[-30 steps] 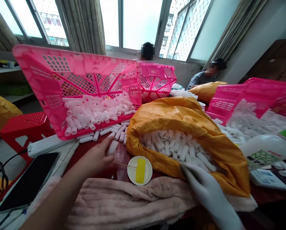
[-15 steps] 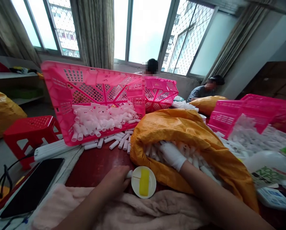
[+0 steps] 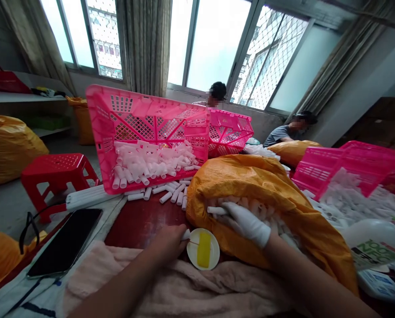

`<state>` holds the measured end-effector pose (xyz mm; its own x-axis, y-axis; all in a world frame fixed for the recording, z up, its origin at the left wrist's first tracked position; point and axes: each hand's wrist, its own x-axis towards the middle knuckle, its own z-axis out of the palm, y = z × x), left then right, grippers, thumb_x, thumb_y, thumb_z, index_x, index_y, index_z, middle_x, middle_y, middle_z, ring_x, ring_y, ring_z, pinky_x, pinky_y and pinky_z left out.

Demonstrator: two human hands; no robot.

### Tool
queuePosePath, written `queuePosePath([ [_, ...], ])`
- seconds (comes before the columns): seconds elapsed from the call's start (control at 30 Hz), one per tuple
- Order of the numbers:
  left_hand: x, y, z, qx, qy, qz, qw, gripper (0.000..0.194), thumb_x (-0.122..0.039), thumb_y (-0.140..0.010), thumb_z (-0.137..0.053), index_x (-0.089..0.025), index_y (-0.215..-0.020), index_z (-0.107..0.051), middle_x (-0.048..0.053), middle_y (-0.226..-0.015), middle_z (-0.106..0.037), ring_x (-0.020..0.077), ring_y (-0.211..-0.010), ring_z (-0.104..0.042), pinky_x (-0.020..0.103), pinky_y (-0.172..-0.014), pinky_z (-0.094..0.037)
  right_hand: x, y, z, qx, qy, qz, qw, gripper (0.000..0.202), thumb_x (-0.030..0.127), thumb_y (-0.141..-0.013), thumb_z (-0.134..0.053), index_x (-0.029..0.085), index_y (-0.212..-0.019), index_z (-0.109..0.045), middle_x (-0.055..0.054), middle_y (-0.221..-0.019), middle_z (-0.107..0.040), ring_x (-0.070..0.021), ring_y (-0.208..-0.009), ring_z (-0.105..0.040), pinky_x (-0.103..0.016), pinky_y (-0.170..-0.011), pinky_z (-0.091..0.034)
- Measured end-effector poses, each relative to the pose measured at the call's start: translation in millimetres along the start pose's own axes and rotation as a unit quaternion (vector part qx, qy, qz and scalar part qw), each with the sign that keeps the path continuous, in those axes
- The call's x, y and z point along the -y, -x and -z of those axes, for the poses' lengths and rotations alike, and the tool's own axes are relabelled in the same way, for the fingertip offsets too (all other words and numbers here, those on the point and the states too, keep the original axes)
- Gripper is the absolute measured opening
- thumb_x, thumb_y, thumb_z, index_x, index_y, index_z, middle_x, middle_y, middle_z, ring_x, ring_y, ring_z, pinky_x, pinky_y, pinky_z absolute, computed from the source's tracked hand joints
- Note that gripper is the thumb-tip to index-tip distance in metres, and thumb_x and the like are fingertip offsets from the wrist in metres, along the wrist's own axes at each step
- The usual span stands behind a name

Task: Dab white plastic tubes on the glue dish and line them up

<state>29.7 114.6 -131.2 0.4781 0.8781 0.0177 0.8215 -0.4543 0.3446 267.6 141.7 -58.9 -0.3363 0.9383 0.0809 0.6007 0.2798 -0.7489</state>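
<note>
Across the middle right of the frame lies our orange sack [image 3: 270, 185], its mouth open toward us and packed with white tubes [image 3: 250, 205]; we judge the work goes best if we take one tube at a time from the loose top layer instead of digging deep and spilling the heap. Upper left of centre, the pink crate [image 3: 144, 128] stands tipped on edge with more tubes piled in it and a few strewn on the dark red table [image 3: 134, 223] just below. Along the bottom edge our pink towel [image 3: 184, 287] covers the lap side of the table, and a black phone [image 3: 66, 240] lies at lower left. Our right hand [image 3: 247, 223], gloved in white, sits inside the sack mouth, fingers curled and pinching a tube [image 3: 216, 210] that pokes out to the left. Our bare left hand [image 3: 169, 243], just left of the small white dish [image 3: 203, 248], is closed around another tube end [image 3: 185, 234] near the dish rim; we should keep that grip light so the dish with its yellow pad [image 3: 203, 249] is not nudged.
</note>
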Motion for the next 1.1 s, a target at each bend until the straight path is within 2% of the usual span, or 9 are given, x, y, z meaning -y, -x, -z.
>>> queuePosePath([
  [0.13, -1.6, 1.7, 1.0, -0.006, 0.006, -0.013, 1.000, 0.016, -0.035, -0.082, -0.043, -0.020, -0.083, -0.050, 0.004, -0.084, -0.064, 0.0199, -0.079, -0.060, 0.027, -0.066, -0.040, -8.9, 34.3, -16.2, 0.002, 0.071, 0.079, 0.994, 0.035, 0.030, -0.086, -0.044, 0.020, -0.119, -0.048, -0.007, -0.117, -0.056, -0.0211, -0.108, -0.051, -0.041, -0.096, -0.040],
  [0.33, -3.7, 3.6, -0.1, -0.012, -0.015, -0.003, 1.000, 0.018, -0.035, -0.083, -0.042, -0.020, -0.084, -0.050, 0.005, -0.084, -0.064, 0.0206, -0.079, -0.060, 0.027, -0.065, -0.040, -23.4, 50.1, -48.5, -0.026, 0.169, 0.150, 0.974, 0.027, 0.018, -0.087, -0.042, 0.024, -0.110, -0.055, -0.007, -0.105, -0.060, -0.0209, -0.097, -0.056, -0.040, -0.087, -0.047],
  [0.43, -5.5, 3.7, 0.3, -0.007, -0.023, -0.001, 1.000, 0.017, -0.034, -0.082, -0.042, -0.020, -0.083, -0.051, 0.005, -0.084, -0.064, 0.0207, -0.079, -0.060, 0.027, -0.064, -0.040, -25.7, 52.7, -51.7, -0.013, 0.184, 0.162, 0.969, 0.028, 0.017, -0.086, -0.043, 0.024, -0.111, -0.053, -0.007, -0.105, -0.058, -0.0195, -0.095, -0.056, -0.037, -0.085, -0.048],
  [0.6, -8.0, 3.6, 3.0, -0.001, -0.028, 0.022, 0.999, 0.020, -0.036, -0.083, -0.041, -0.019, -0.082, -0.051, 0.006, -0.083, -0.064, 0.0204, -0.078, -0.060, 0.026, -0.064, -0.040, -24.7, 58.7, -54.9, -0.043, 0.221, 0.169, 0.960, 0.026, 0.014, -0.088, -0.039, 0.020, -0.108, -0.054, -0.009, -0.102, -0.057, -0.0193, -0.092, -0.054, -0.037, -0.082, -0.048],
  [0.73, -9.0, 3.7, 4.4, 0.001, -0.030, 0.011, 0.999, 0.020, -0.036, -0.083, -0.041, -0.019, -0.082, -0.051, 0.006, -0.083, -0.063, 0.0203, -0.078, -0.060, 0.027, -0.064, -0.040, -24.2, 64.9, -57.6, 0.013, 0.222, 0.208, 0.952, 0.029, 0.014, -0.087, -0.042, 0.023, -0.113, -0.052, -0.008, -0.105, -0.056, -0.0192, -0.095, -0.053, -0.035, -0.082, -0.047],
  [0.87, -8.4, 3.5, 3.7, 0.010, -0.033, 0.016, 0.999, 0.020, -0.036, -0.083, -0.041, -0.019, -0.082, -0.051, 0.006, -0.083, -0.063, 0.0197, -0.078, -0.060, 0.026, -0.064, -0.039, -29.5, 69.1, -62.3, -0.047, 0.204, 0.192, 0.959, 0.030, 0.011, -0.086, -0.041, 0.019, -0.114, -0.050, -0.010, -0.107, -0.056, -0.0194, -0.096, -0.052, -0.035, -0.083, -0.047],
  [0.97, -8.3, 3.4, 3.2, -0.001, -0.033, 0.008, 0.999, 0.019, -0.036, -0.083, -0.041, -0.019, -0.082, -0.051, 0.006, -0.083, -0.063, 0.0202, -0.078, -0.060, 0.027, -0.064, -0.039, -31.3, 72.1, -63.6, -0.007, 0.246, 0.226, 0.942, 0.026, 0.012, -0.085, -0.045, 0.021, -0.107, -0.055, -0.009, -0.106, -0.058, -0.0216, -0.094, -0.053, -0.038, -0.081, -0.047],
  [1.03, -8.7, 3.5, 3.7, -0.002, -0.030, 0.007, 1.000, 0.019, -0.035, -0.083, -0.041, -0.019, -0.082, -0.051, 0.006, -0.083, -0.063, 0.0202, -0.078, -0.060, 0.027, -0.064, -0.039, -30.8, 73.7, -63.0, 0.014, 0.234, 0.252, 0.939, 0.024, 0.015, -0.084, -0.047, 0.022, -0.105, -0.056, -0.008, -0.108, -0.058, -0.0209, -0.096, -0.052, -0.037, -0.082, -0.047],
  [1.1, -9.2, 3.5, 4.6, 0.003, -0.028, 0.011, 1.000, 0.019, -0.035, -0.083, -0.041, -0.019, -0.082, -0.052, 0.006, -0.083, -0.063, 0.0200, -0.079, -0.060, 0.026, -0.065, -0.039, -30.6, 74.7, -63.1, -0.020, 0.197, 0.250, 0.948, 0.026, 0.014, -0.085, -0.045, 0.021, -0.109, -0.053, -0.009, -0.110, -0.056, -0.0193, -0.098, -0.052, -0.035, -0.084, -0.047],
])
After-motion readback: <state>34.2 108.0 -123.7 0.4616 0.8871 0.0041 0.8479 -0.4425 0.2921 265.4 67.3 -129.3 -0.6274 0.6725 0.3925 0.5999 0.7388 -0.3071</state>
